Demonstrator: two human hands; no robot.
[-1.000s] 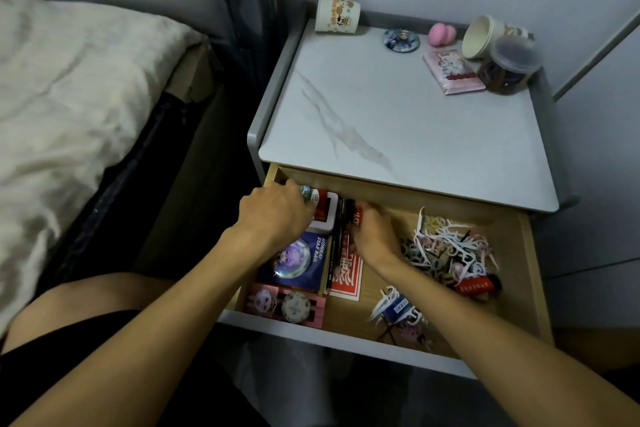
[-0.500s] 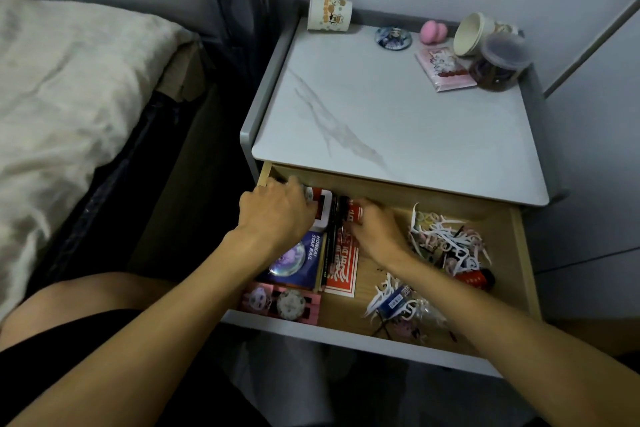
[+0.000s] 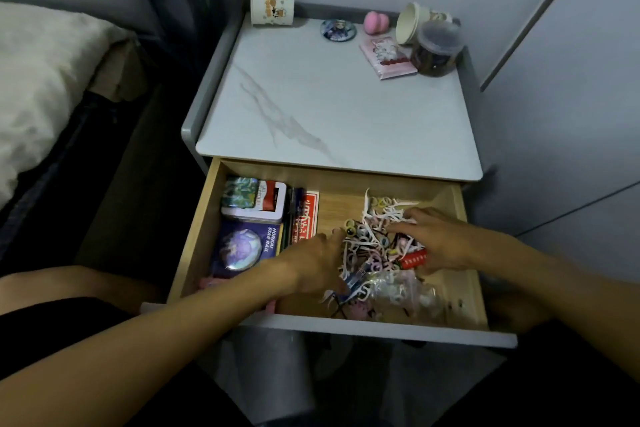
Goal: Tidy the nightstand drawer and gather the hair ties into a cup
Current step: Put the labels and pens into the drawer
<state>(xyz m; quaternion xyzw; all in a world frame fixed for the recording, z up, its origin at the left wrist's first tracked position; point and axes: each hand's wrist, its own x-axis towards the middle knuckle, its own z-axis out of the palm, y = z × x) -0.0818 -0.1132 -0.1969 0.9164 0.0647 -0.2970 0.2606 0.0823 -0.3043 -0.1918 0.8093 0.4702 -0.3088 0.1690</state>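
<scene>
**Both hands in the hair-tie heap, two cups up on top**

Looking down over the person's arms, a grey nightstand with a white marbled top stands just right of a bed with pale bedding. Its light wooden drawer is pulled open.

In the drawer's right half lies one tangled heap of small pastel hair ties mixed with white strips, too matted to count. The right hand lies on the heap's right side. Its fingers are stretched flat over the ties and grip nothing that I can make out. One red tube lies just beside its thumb. The left hand reaches in at the heap's left edge. It is blurred, so I cannot tell whether its fingers are straight or curled.

The drawer's left half holds one white-and-red tin box at the far side and one dark blue card with a shiny round badge nearer. One red card pack lies to their right, with dark pens between.

Along the top's far edge are two printed paper cups. An upside-down paper cup is at the far left and a tipped paper cup at the far right. Between them sit one round blue badge and one pink sponge. One pink packet and one clear lidded plastic jar lie just near of the tipped cup.
</scene>
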